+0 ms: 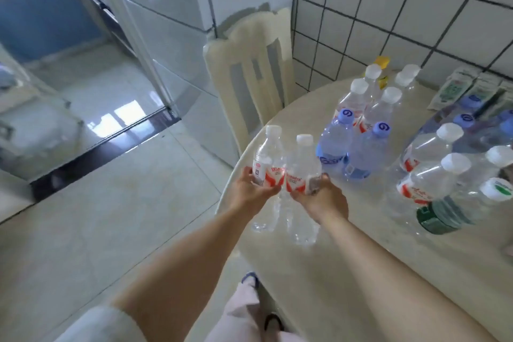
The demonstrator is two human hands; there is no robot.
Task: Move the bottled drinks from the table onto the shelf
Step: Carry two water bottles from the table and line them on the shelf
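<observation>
My left hand (251, 189) grips a clear water bottle (268, 158) with a white cap and a red-and-white label. My right hand (323, 198) grips a second bottle of the same kind (302, 166) right beside it. Both bottles are upright at the left edge of the round cream table (361, 244), touching each other. Two blue-tinted bottles with blue caps (352, 147) stand just behind my right hand. More clear white-capped bottles (369, 100) stand further back. No shelf can be made out in this view.
A shrink-wrapped pack of bottles (449, 175) lies at the table's right, with a green-labelled bottle (444, 214) on its side. Packets (469, 91) lie along the tiled wall. A cream chair (249, 75) stands behind the table. Glossy tiled floor (97, 203) opens to the left.
</observation>
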